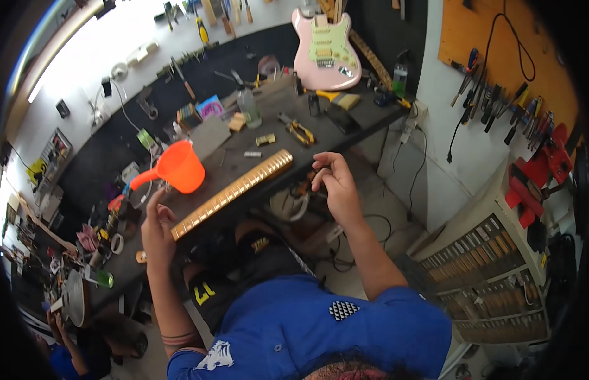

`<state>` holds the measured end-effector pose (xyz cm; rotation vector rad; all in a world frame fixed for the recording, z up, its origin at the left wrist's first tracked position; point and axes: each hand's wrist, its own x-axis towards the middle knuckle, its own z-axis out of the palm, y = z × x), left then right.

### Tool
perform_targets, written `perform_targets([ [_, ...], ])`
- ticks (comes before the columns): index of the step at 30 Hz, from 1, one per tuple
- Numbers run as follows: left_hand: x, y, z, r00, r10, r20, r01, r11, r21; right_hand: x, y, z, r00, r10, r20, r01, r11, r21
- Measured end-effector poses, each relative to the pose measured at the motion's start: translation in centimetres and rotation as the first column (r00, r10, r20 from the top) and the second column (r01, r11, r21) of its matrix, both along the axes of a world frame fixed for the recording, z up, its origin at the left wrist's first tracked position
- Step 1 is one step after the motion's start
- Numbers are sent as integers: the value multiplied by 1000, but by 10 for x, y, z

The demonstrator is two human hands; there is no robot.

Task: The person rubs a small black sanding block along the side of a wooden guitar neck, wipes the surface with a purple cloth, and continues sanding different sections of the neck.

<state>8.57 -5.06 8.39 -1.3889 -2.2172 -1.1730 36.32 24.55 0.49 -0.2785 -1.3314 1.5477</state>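
A maple guitar neck (234, 191) with metal frets slants along the bench's near edge, its wide end pointing up to the right. My left hand (157, 229) is closed around its lower end, the index finger raised; part of the headstock (141, 256) shows past the wrist. My right hand (337, 187) is in the air, right of the neck's wide end and apart from it. Its fingers are bent in a pinch; a small dark thing may be between them, too small to name. An orange plastic dipper (183, 166) with a handle stands beyond my left hand.
On the dark workbench (275, 130) lie yellow-handled pliers (299, 132), a clear bottle (248, 104) and a brush (341, 99). A pink guitar body (325, 54) stands at the back. A tool cabinet (491, 278) is at right. Another person's hand (57, 324) shows lower left.
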Motion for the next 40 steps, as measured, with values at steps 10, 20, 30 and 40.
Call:
perform_targets([
  [10, -39, -65, -89, 986, 166, -11, -162, 942, -293, -34, -35, -73, 810, 306, 500, -327, 944, -48],
  [20, -63, -61, -112, 937, 308, -163, -342, 900, -270, -116, -59, -40, 850, 75, 521, -303, 879, 367],
  [30, -84, -65, -105, 982, 142, -123, -169, 955, -244, -129, 79, -42, 482, -823, 300, 225, 448, 865],
  [40, -117, -79, -106, 987, 136, -85, -153, 959, -237, -161, 169, -73, 211, -894, 395, -81, 387, 918],
])
